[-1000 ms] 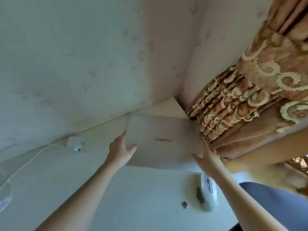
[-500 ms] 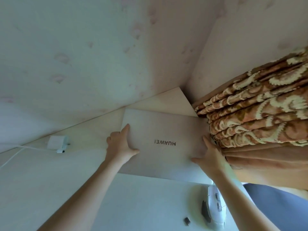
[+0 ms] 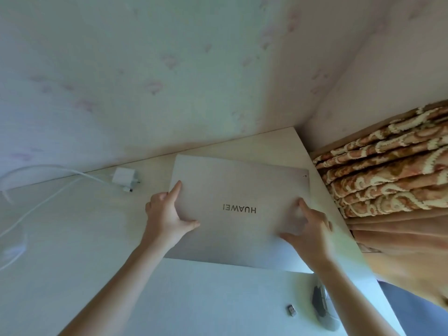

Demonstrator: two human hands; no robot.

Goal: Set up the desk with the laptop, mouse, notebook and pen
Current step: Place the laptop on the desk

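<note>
A closed silver laptop with its logo upside down to me lies on the pale desk, near the far right corner. My left hand grips its left edge, thumb on the lid. My right hand holds its right side, thumb and fingers spread on the lid. A white mouse with dark side panels lies at the desk's near right, partly hidden by my right forearm. No notebook or pen is in view.
A white charger block with a white cable lies at the back left by the wall. A small dark dongle sits beside the mouse. Patterned brown curtains hang past the desk's right edge.
Both hands have closed in on the laptop's sides and now grip it. The laptop has shifted a little nearer me and the view has tilted down and right.
</note>
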